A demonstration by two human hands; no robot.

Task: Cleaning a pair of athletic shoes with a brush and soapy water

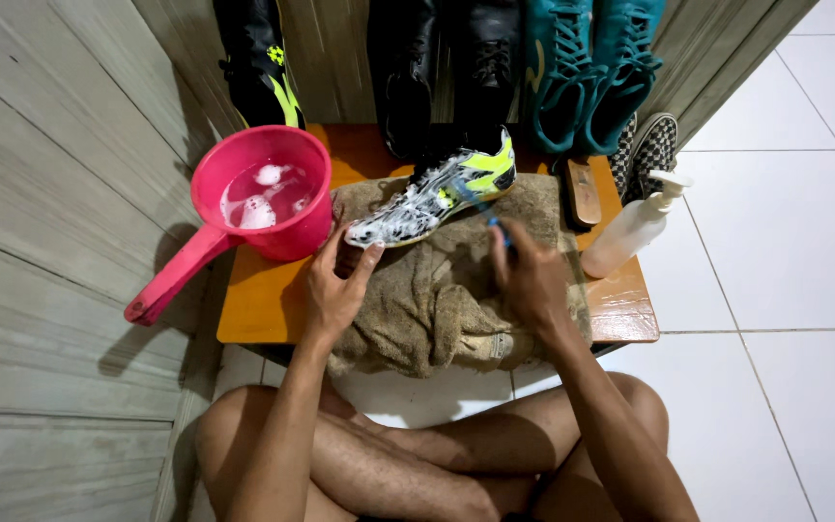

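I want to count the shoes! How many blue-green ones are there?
2. Both blue-green shoes stand side by side against the wall at the back: one on the left, the other right beside it. More could be hidden above the picture's edge.

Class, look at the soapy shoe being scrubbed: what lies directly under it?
The shoe rests on a crumpled brown towel spread over a small orange table. The towel hides most of the tabletop, and the shoe covers the patch of towel beneath it.
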